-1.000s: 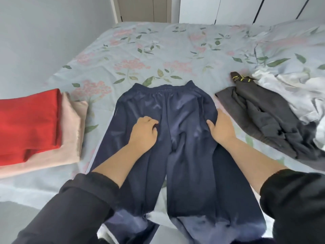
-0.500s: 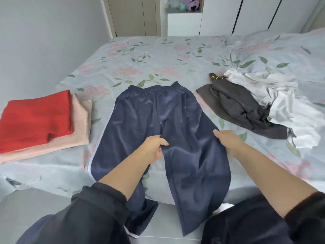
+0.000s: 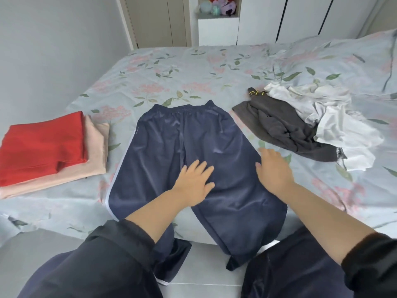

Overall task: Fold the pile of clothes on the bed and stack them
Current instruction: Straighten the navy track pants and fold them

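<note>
Navy blue trousers [image 3: 193, 136] with a white side stripe lie spread flat on the bed, waistband away from me, legs hanging over the near edge. My left hand [image 3: 194, 181] lies flat on the crotch area with fingers spread. My right hand [image 3: 274, 169] sits with straight fingers at the trousers' right edge. To the left is a folded stack: a red garment [image 3: 43, 145] on top of a pale pink one [image 3: 94, 155]. At the right, a crumpled dark grey garment [image 3: 277, 127] and a crumpled white garment [image 3: 335, 123] lie unfolded.
The bed [image 3: 193, 74] has a floral pale blue sheet; bare sheet stretches beyond the trousers. A grey wall runs along the left. White wardrobes and a shelf with plush toys [image 3: 217, 6] stand at the back. Grey floor tiles [image 3: 206, 274] show beneath the bed edge.
Both hands have let go of the fabric they gripped and now lie flat with fingers straight. The trousers were drawn toward me, so the legs hang further over the bed edge.
</note>
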Demonstrator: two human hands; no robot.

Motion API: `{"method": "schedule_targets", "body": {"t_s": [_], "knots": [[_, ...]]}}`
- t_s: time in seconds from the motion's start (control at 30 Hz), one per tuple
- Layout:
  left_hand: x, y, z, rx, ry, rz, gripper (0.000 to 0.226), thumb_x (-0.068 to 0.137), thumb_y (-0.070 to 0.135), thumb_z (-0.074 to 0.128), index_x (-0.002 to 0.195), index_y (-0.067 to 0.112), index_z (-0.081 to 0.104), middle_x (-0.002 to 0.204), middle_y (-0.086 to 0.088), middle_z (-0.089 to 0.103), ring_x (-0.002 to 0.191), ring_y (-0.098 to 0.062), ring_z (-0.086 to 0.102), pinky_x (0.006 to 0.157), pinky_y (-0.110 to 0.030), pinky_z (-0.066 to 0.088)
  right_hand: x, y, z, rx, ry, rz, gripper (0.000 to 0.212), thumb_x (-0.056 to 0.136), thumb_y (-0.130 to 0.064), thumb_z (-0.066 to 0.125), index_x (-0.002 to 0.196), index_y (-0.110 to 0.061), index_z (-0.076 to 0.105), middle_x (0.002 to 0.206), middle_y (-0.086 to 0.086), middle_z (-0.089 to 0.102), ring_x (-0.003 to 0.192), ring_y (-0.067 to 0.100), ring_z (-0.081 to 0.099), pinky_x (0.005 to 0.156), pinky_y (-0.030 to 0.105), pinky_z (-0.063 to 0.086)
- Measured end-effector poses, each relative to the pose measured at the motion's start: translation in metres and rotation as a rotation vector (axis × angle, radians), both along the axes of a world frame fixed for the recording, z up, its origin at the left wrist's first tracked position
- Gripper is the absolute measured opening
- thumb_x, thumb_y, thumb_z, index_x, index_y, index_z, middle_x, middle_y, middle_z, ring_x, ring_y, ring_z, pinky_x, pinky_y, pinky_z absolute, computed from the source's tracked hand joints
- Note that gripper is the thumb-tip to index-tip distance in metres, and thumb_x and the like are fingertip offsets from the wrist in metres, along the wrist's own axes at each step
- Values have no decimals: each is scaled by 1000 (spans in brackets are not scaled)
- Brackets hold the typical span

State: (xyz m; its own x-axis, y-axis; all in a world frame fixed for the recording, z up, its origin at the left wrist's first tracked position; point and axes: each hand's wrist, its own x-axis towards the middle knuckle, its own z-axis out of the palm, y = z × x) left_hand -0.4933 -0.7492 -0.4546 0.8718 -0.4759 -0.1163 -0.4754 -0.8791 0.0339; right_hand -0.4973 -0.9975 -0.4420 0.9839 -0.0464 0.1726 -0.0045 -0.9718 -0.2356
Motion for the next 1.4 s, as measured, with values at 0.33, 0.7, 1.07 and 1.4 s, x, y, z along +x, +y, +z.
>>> {"method": "schedule_targets", "body": {"t_s": [0.33, 0.7, 1.07, 1.4], "knots": [[-1, 65, -23, 106, -188, 216, 58, 96, 50, 6, 151, 31, 13, 160, 2, 5, 147, -23, -6, 114, -54, 5, 8, 60, -28, -278, 366, 56, 60, 100, -42, 16, 151, -14, 0, 159, 9, -3, 146, 27, -3, 116, 51, 3], [-9, 189, -18, -425, -102, 985, 51, 87, 38, 62, 123, 4, 49, 120, -17, 55, 112, -36, 50, 91, -42, 42, -6, 150, -41, -85, 140, 335, 66, 98, -30, 38, 152, -19, 2, 159, 2, 7, 146, 18, 8, 116, 48, 12], [-10, 219, -15, -924, -46, 977, 16, 91, 28, 58, 87, 13, 56, 86, -2, 63, 83, -23, 57, 76, -33, 43, -2, 187, -13, -408, -330, 1024, 27, 53, 11, 54, 57, -16, 56, 56, -3, 44, 59, 19, 45, 62, 30, 46], [-12, 241, -15, -840, -84, 1005, 33, 79, 26, 71, 110, 22, 61, 69, 6, 59, 74, -19, 57, 70, -27, 40, -10, 177, -13, -161, -309, 835, 30, 70, 0, 60, 97, -6, 70, 109, 12, 64, 101, 31, 60, 91, 40, 48]]}}
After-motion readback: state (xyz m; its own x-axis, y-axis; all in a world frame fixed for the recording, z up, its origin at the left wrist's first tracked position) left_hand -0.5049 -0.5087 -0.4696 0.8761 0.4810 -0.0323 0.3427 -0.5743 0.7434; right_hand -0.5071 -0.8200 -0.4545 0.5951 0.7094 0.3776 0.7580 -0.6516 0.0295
